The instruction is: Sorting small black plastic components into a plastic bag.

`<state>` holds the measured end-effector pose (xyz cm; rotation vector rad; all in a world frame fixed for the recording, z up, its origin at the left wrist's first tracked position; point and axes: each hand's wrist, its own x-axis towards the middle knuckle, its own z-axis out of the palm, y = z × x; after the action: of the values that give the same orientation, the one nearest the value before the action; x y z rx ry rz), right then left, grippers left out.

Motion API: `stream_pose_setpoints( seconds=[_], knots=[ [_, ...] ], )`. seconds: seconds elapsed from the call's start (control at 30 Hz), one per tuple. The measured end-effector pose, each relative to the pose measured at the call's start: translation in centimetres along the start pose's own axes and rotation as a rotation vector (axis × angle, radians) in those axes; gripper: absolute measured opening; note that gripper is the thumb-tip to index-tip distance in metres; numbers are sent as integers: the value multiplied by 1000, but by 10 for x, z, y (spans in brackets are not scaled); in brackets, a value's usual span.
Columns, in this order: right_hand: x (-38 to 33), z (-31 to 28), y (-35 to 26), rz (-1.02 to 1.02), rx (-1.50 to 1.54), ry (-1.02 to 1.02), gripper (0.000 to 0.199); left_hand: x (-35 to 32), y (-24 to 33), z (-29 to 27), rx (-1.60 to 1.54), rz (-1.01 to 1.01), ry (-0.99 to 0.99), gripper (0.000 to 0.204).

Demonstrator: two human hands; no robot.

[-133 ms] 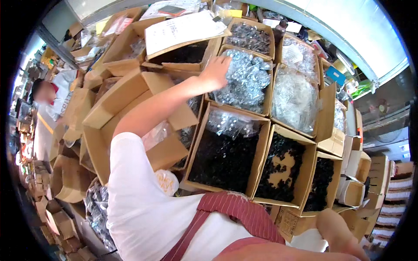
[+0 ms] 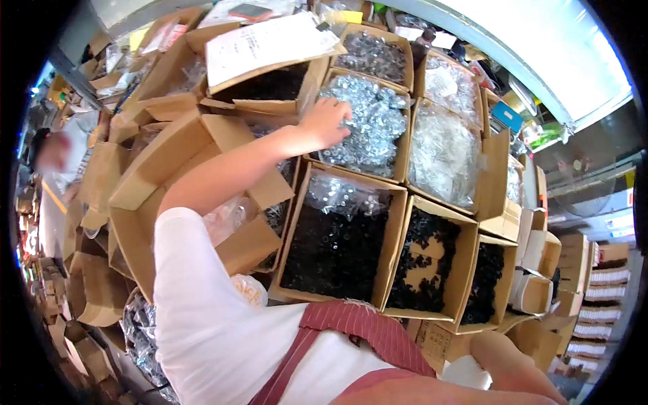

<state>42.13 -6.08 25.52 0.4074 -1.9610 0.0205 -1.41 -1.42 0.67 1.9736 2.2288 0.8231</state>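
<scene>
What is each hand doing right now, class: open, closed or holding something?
Left hand: fingers partly curled over the clear pieces; any hold cannot be told.
Right hand: cannot be told; not clearly visible.

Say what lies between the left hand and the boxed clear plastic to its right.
In the head view, a heap of shiny clear pieces spreads from the left hand to a cardboard edge, beyond which lies the clear plastic.

Strong white light glares at the upper right, bleaching the panel [image 2: 550,61] there. Clear plastic [image 2: 374,128] throws back bright glints, while the black parts [image 2: 331,250] sink into near-featureless dark. Straight edges bow toward a round black border (the far left, I notice, goes soft).
</scene>
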Motion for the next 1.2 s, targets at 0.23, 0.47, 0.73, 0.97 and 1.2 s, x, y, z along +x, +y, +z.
stream_pose_setpoints(
  seconds=[0.23, 0.47, 0.73, 0.97, 1.2],
  knots=[
    [-82, 94, 17, 874, 185, -472, 17, -10, 58, -48, -218, 112, -111, 13],
    [-177, 103, 10, 862, 201, -511, 45, -91, 41, -141, 49, 20, 253, 38],
    [-240, 81, 8, 1202, 367, -392, 46, -238, -69, -132, 59, -724, 200, 41],
    [-215, 131, 26, 927, 332, -416, 39, -197, 6, -123, 169, -511, 265, 34],
    [-238, 266, 72, 819, -174, -937, 29, -137, 148, -81, -92, -40, 284, 17]
  ],
)
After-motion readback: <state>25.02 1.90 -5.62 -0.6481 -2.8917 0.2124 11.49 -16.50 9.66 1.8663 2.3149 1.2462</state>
